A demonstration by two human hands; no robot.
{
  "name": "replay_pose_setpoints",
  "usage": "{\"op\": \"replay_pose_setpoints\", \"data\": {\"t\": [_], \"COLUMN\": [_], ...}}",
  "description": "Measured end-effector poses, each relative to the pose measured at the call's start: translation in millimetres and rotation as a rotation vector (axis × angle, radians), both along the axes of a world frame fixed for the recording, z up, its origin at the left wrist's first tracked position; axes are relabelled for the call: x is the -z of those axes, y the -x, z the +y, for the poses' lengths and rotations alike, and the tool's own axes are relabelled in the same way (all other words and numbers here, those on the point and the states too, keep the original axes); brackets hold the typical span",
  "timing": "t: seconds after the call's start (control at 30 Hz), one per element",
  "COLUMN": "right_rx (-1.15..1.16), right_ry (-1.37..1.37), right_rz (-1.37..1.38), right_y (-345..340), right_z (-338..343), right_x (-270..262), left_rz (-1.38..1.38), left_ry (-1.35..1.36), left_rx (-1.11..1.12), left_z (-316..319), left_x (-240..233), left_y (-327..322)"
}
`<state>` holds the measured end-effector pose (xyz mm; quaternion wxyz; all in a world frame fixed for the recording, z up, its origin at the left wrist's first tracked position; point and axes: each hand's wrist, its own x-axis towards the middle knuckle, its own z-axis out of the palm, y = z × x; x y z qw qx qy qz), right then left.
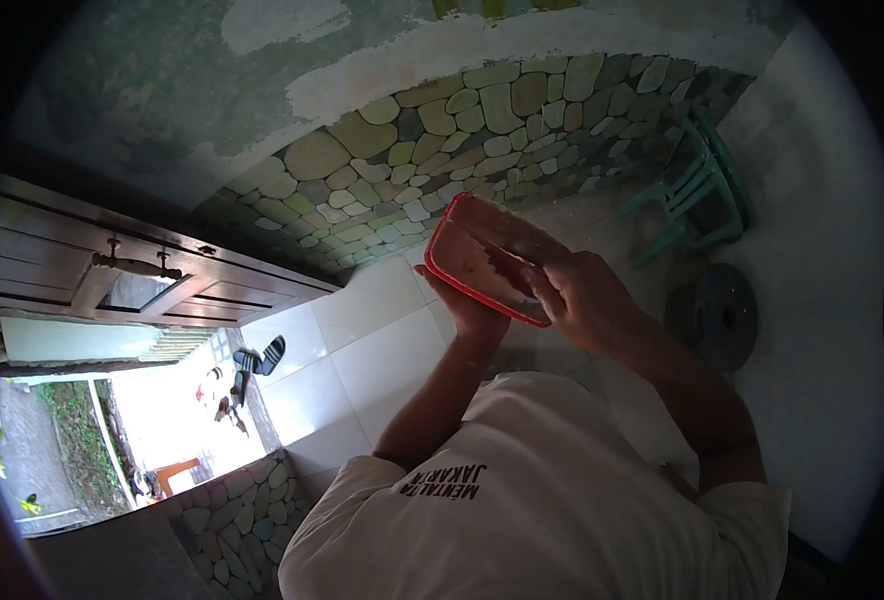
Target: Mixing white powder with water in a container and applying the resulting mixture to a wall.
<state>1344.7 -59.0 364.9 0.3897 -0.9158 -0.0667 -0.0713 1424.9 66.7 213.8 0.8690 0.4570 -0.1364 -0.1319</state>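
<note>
Before my chest I hold a red rectangular plastic tub (453,259), tilted so that its inside faces me. A pale, dried-looking coating covers much of the inside, with a jagged edge where bare red shows. My left hand (479,311) supports the tub from beneath, its thumb side near the lower left rim and most fingers hidden behind it. At the right end my right hand (588,300) grips the tub, with fingers reaching over the rim into the inside. Whether those fingers also hold a small tool cannot be made out.
A stone-clad wall (442,142) with patchy plaster above stands ahead. To the right are green plastic chairs (693,187) and a dark round object (727,319) with a central hole. A wooden door (149,262) stands open at left; sandals (262,356) lie by the threshold on the tiled floor (382,367).
</note>
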Motion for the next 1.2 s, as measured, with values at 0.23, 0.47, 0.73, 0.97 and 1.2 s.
{"op": "replay_pose_setpoints", "data": {"t": [0.23, 0.47, 0.73, 0.97, 1.2], "right_rx": [-0.043, -0.15, -0.161, 0.028, 0.253], "right_ry": [0.185, 0.194, -0.158, -0.028, 0.101], "right_rz": [-0.048, 0.086, 0.228, -0.078, -0.134], "right_y": [-3, -39, -52, -67, -97], "right_z": [7, 10, 14, 29, 57], "right_x": [-8, 0, -1, 10, 8], "left_rz": [0.183, 0.549, -0.117, -0.036, 0.233], "left_ry": [0.151, 0.628, 0.001, 0.024, 0.312], "left_rx": [-0.064, -0.071, -0.04, -0.074, 0.036], "left_z": [15, 18, 37, 38, 46], "left_x": [-22, -40, -4, -11, -16], "left_y": [11, 16, -37, -81, -123]}}
